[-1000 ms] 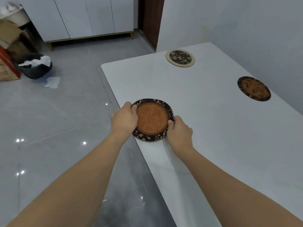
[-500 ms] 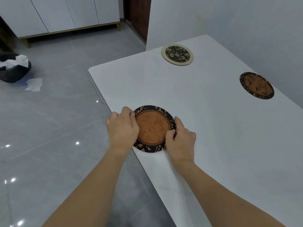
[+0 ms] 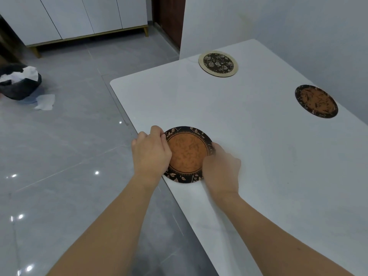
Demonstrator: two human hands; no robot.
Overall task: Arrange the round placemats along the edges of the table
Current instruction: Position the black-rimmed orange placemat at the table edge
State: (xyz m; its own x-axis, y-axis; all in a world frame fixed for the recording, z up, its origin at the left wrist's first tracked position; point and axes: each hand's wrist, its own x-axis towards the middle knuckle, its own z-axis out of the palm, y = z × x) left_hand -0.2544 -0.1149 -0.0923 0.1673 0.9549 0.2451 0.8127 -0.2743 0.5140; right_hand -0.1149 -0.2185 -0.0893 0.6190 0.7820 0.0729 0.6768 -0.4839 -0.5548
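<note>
A round placemat [image 3: 188, 152] with an orange centre and a dark leaf-patterned rim lies flat at the left edge of the white table [image 3: 249, 136]. My left hand [image 3: 151, 152] grips its left rim, fingers curled over the edge. My right hand [image 3: 222, 168] holds its right rim, thumb on top. A second orange and dark placemat [image 3: 316, 101] lies near the right edge by the wall. A beige-rimmed placemat [image 3: 218, 63] with a dark floral centre lies near the far edge.
Grey glossy floor tiles [image 3: 59, 156] run along the table's left side. A dark bin bag [image 3: 20, 84] with crumpled paper and a loose tissue [image 3: 45, 102] lie on the floor at far left. White cabinets [image 3: 85, 16] stand at the back.
My hands have stayed on the near placemat's rim and shifted slightly around it. The view has drifted right and down, so the table looks closer.
</note>
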